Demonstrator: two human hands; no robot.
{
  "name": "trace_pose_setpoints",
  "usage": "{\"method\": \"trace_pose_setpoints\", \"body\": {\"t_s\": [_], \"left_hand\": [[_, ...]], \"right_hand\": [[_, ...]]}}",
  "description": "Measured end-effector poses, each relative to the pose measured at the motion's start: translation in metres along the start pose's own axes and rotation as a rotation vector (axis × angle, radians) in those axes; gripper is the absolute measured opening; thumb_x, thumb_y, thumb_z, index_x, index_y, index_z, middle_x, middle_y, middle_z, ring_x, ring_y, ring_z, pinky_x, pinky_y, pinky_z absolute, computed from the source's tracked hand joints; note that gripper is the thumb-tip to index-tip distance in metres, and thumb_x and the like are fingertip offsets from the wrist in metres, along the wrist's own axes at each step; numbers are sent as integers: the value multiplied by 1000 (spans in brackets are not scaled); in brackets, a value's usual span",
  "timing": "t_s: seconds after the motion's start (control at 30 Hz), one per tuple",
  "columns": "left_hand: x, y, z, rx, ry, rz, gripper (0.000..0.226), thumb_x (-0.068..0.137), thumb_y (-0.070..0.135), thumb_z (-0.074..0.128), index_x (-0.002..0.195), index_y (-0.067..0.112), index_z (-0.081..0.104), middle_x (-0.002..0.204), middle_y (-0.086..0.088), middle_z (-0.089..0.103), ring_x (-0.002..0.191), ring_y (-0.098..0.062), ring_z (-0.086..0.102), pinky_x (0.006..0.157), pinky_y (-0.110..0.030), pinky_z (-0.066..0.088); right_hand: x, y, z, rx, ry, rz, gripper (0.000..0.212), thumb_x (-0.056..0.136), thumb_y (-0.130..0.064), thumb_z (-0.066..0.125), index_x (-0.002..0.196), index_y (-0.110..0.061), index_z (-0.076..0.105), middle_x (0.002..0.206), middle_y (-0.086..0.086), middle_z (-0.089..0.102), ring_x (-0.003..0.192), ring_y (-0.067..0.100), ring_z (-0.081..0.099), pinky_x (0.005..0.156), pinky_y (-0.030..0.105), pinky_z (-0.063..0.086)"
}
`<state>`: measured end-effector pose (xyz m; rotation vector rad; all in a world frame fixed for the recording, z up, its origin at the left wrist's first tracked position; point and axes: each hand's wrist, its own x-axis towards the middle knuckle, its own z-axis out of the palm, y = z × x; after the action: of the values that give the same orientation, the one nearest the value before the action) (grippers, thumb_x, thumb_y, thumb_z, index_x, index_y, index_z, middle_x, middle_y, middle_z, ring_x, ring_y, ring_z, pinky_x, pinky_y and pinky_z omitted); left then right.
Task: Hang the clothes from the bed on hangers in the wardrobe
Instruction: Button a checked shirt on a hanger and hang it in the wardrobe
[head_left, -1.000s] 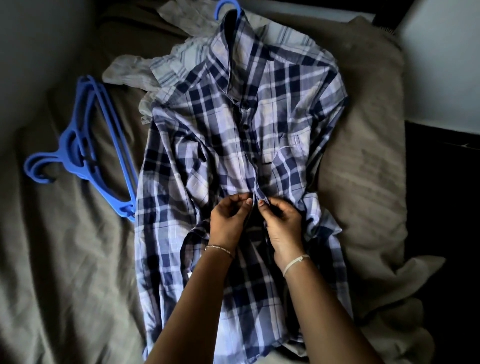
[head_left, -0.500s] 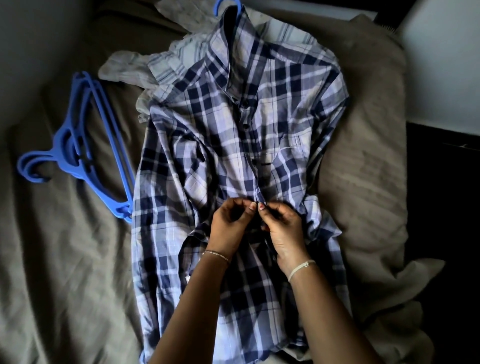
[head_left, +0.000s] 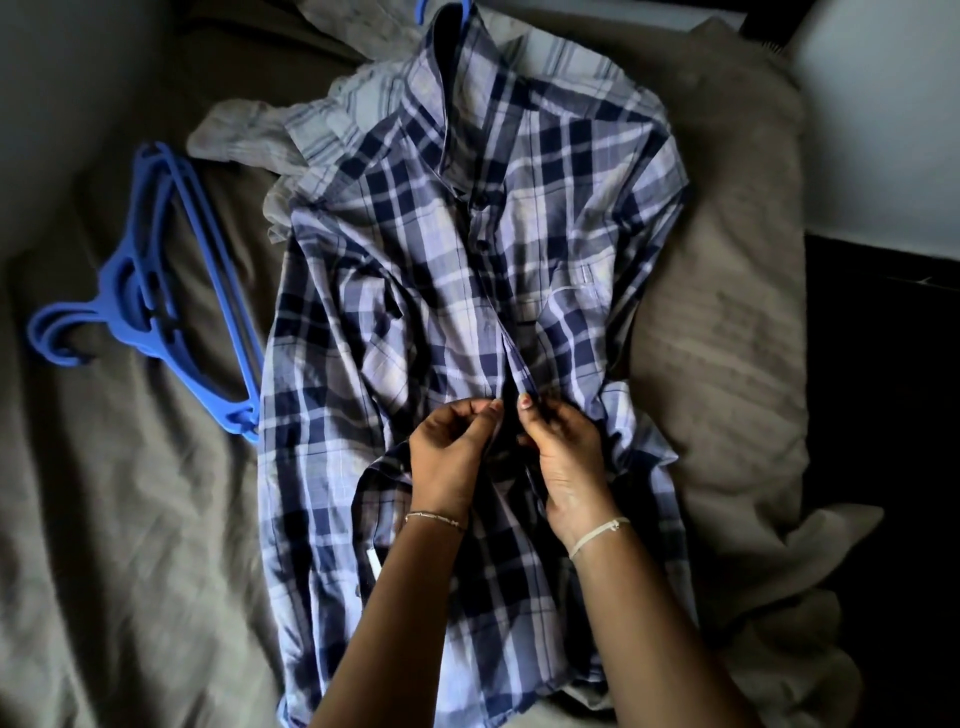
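Left grip (head_left: 445, 451) and right grip (head_left: 563, 457) each pinch a front edge of the plaid shirt (head_left: 415, 249); best hold both edges taut and aligned for buttoning

The 2 forearms (head_left: 410, 613) are bare, a thin metal bracelet (head_left: 435, 518) by the left hand (head_left: 448, 457), a pale cord band (head_left: 597, 534) by the right hand (head_left: 566, 460).

Both bare forearms are reaching in from below and angling toward each other. The left hand (head_left: 449, 457) is curling its fingers, with thumb and forefinger pinching the plaid shirt (head_left: 415, 249) at its front opening. The right hand (head_left: 563, 457) is pinching the facing edge, its fingertips just beside the left's.
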<state>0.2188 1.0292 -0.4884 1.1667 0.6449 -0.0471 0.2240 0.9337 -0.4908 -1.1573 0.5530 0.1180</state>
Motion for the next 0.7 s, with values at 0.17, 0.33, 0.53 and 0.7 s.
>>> {"method": "trace_pose_setpoints", "body": {"t_s": [0.17,0.33,0.53,0.7], "left_hand": [[-2,-7,-1,81,-54,38,13,83,-6,66,77,6,69,74,-2,73,70,-9,66,73,-20,55],[3,-10,-5,178,-68,42,13,84,-4,66,79,7,69,76,-2,73,75,-12,67,80,-24,55],[7,-10,-7,119,-130,-19,7,87,-4,63,85,1,68,80,-5,73,77,-12,68,75,-20,55],[8,-6,-6,10,-111,-113,3,85,-3,65,86,-3,68,82,-11,72,77,-15,67,77,-22,56]], "right_hand": [[-2,8,-4,-168,-21,-86,6,89,-12,67,88,-6,65,82,7,71,76,7,65,70,19,52],[-4,18,-2,-331,90,-268,24,85,1,68,82,-22,64,80,-7,66,72,-5,62,72,12,48],[1,26,1,-304,148,-258,26,85,3,67,80,-23,65,81,-5,68,73,1,63,74,15,50],[4,28,2,-269,184,-201,18,88,-3,66,82,-20,65,80,-4,67,70,-2,62,73,16,50]]}}
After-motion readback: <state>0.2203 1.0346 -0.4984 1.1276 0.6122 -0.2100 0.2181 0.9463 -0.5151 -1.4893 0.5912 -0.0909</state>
